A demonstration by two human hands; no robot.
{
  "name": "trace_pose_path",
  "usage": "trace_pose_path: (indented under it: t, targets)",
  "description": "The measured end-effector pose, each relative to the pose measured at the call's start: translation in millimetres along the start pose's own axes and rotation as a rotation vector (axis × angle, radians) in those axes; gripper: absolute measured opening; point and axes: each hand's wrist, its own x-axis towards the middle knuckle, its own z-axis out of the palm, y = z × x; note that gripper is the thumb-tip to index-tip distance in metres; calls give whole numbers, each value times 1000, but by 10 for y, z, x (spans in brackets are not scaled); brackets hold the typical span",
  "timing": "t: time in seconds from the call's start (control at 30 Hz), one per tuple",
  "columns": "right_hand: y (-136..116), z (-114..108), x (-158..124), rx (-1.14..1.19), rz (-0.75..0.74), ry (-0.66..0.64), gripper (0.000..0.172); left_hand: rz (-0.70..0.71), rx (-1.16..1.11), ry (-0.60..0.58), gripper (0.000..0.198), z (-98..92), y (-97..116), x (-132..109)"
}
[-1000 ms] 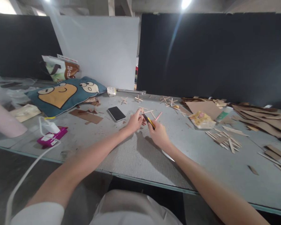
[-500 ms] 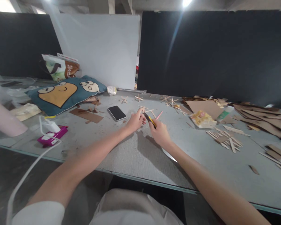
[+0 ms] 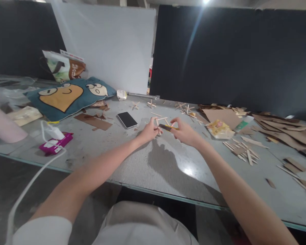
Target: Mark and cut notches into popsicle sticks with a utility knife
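Note:
Between the fingers of my left hand (image 3: pixel 150 130) is a thin wooden stick (image 3: pixel 157 121), held roughly upright above the table. My right hand (image 3: pixel 185 132) grips a yellow and black utility knife (image 3: pixel 169 127). Its dark blade end points left and meets or nearly meets the stick; the exact contact is too small to tell. Just beyond my hands, a few loose sticks (image 3: pixel 165 119) lie on the grey table (image 3: pixel 137 170). Several small star-shaped stick pieces (image 3: pixel 151 104) stand farther back.
A phone (image 3: pixel 127 119) lies left of my hands. Farther left are a purple pack (image 3: pixel 56 144), a white cable (image 3: pixel 28 185) and a blue cushion (image 3: pixel 73 97). On the right are a stick pile (image 3: pixel 241 149), a yellow packet (image 3: pixel 219 129), a glue tube (image 3: pixel 243 124) and cardboard scraps (image 3: pixel 283 127).
My right hand has shifted right and turned, so the knife now lies nearly level instead of slanting down to the right. My left hand stays almost in place with the stick.

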Motion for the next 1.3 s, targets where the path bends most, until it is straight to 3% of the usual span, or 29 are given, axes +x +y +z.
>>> trace_pose_path:
  t: [0.17, 0.27, 0.57, 0.77, 0.93, 1.3]
  targets:
    - [-137, -211, 35, -67, 18, -108, 18, -39, -112, -76, 41, 63, -70, 21]
    - [-184, -268, 68, -194, -38, -120, 13, -14, -44, -66, 36, 83, -103, 33]
    - [-236, -292, 168, -286, -90, -194, 21, 20, 243, -25, 46, -1, -97, 76]
    - [-244, -247, 273, -332, -127, -212, 22, 23, 443, -20, 30, -72, -100, 131]
    - [-257, -197, 381, -409, -198, -194, 27, 21, 597, -11, 30, -126, -86, 125]
    - [-346, -100, 553, -583, -308, -183, 24, 55, 625, -57, 27, -153, -32, 147]
